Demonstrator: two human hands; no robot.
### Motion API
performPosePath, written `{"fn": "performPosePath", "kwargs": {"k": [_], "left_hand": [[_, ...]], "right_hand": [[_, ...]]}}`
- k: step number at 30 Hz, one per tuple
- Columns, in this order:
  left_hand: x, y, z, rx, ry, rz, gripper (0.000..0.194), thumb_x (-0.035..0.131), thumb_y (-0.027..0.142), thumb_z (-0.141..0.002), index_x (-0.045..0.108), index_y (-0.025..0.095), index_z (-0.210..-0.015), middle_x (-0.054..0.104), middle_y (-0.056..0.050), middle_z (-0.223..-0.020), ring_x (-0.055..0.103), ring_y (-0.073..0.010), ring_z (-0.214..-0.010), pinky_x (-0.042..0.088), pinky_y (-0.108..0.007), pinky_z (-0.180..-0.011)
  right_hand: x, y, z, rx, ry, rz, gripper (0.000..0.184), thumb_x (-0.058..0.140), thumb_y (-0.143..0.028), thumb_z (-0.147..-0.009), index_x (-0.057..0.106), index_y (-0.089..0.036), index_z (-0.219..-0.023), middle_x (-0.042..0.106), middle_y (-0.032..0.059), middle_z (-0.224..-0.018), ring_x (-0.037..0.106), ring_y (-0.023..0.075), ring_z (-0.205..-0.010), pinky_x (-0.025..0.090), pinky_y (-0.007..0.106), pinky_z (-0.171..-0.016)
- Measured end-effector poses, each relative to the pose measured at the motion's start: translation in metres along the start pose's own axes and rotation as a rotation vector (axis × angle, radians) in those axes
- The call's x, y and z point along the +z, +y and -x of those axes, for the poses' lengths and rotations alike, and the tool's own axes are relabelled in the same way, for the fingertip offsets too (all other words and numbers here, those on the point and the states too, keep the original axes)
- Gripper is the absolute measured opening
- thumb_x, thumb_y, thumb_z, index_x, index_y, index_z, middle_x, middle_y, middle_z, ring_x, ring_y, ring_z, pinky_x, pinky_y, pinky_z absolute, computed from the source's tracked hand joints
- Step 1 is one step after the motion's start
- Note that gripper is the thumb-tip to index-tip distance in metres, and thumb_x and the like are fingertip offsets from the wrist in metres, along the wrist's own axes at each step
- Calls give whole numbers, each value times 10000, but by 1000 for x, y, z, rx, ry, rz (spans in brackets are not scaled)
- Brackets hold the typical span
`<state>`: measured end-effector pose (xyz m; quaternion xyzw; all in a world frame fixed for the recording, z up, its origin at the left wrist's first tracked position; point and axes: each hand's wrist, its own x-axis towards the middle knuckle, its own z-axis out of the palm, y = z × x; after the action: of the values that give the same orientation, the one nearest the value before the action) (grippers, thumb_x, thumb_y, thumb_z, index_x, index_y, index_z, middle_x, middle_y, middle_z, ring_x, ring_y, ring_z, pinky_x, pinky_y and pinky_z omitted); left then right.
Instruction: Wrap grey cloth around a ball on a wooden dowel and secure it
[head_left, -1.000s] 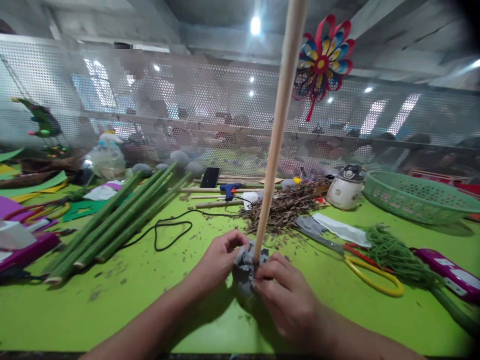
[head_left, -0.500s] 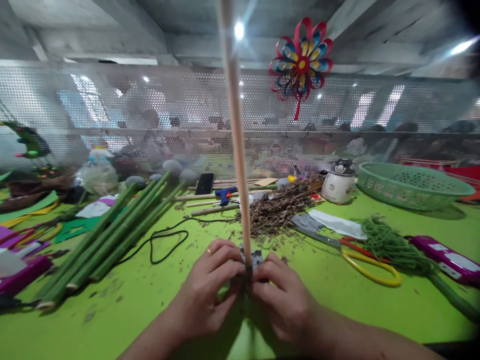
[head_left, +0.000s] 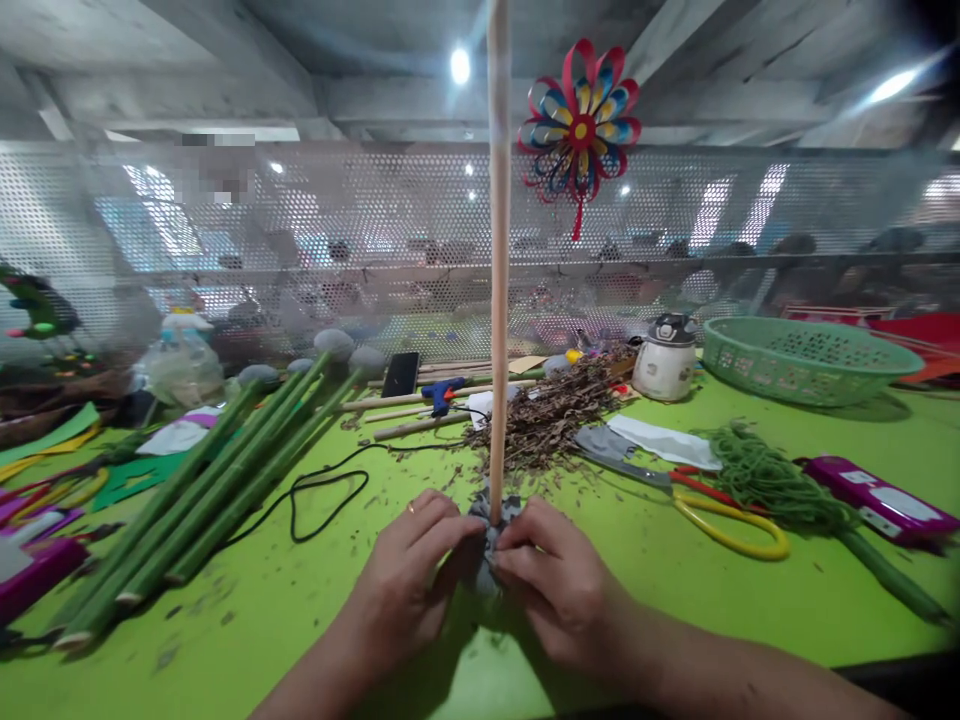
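A long pale wooden stick [head_left: 498,300] stands nearly upright in front of me, its lower end set in a crumpled grey cloth bundle [head_left: 486,572]. From the left, my left hand [head_left: 411,572] pinches the cloth's gathered edge close to the stick; a ring is on one finger. My right hand [head_left: 556,585] grips the edge on the other side, its fingers closed. Both hands sit just above the table, and they partly cover the bundle. I cannot tell what is inside it.
Green-wrapped sticks with grey round ends [head_left: 225,470] lie left on the green table [head_left: 247,640]. Beyond my hands are dried twigs [head_left: 559,415] and a blue glue gun [head_left: 442,395]. To the right are scissors [head_left: 731,525], green yarn [head_left: 757,475], a bottle [head_left: 664,360] and a basket [head_left: 806,375].
The stick has swung from a rightward tilt through a leftward lean to nearly upright. My left hand has shifted its hold on the cloth. The whole view has drifted.
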<state>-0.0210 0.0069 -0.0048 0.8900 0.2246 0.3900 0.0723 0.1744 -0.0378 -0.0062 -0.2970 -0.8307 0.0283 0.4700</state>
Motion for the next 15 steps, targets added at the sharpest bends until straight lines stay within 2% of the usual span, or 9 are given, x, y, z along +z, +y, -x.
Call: {"fn": "performPosePath", "kwargs": {"k": [3, 6, 8, 10, 12, 15], "left_hand": [[-4, 3, -1, -39, -12, 79, 302, 514, 55, -810, 585, 198, -1067, 572, -76, -836, 520, -190, -798, 435, -325, -689], [-8, 9, -6, -136, -27, 178, 223, 514, 108, -823, 604, 193, -1008, 587, -73, -845, 535, -193, -814, 438, -331, -719], [-7, 11, -12, -259, -19, 234, 129, 506, 179, -844, 620, 185, -903, 593, -58, -805, 544, -187, -784, 439, -320, -709], [-4, 11, -18, -406, 7, 276, 145, 520, 254, -848, 612, 175, -769, 580, -34, -719, 539, -168, -704, 435, -292, -657], [1, 9, -23, -516, 23, 315, 160, 567, 292, -823, 601, 171, -726, 573, -17, -680, 531, -153, -661, 432, -273, -630], [6, 8, -25, -530, 10, 364, 111, 605, 282, -795, 617, 171, -789, 589, -17, -718, 538, -150, -681, 439, -268, -641]], "right_hand": [[1, 0, 0, 3, 4, 6, 151, 498, -52, -803, 593, -157, -855, 549, 80, -828, 488, 180, -761, 459, 306, -638], [3, 2, 2, 2, 7, 17, 146, 526, -55, -793, 592, -165, -861, 552, 75, -842, 499, 180, -768, 457, 308, -645], [5, 3, 3, -4, 11, 16, 166, 536, -49, -785, 596, -165, -887, 557, 78, -857, 500, 184, -781, 454, 311, -652], [7, 3, 4, -6, 10, 8, 190, 525, -35, -787, 599, -158, -912, 562, 86, -870, 496, 189, -798, 454, 318, -666], [8, 3, 5, -1, 6, -4, 198, 506, -24, -796, 599, -149, -918, 561, 92, -877, 490, 190, -809, 454, 325, -681], [9, 2, 5, 15, -11, -21, 197, 493, -21, -807, 597, -147, -918, 553, 93, -881, 486, 193, -822, 455, 332, -692]]}}
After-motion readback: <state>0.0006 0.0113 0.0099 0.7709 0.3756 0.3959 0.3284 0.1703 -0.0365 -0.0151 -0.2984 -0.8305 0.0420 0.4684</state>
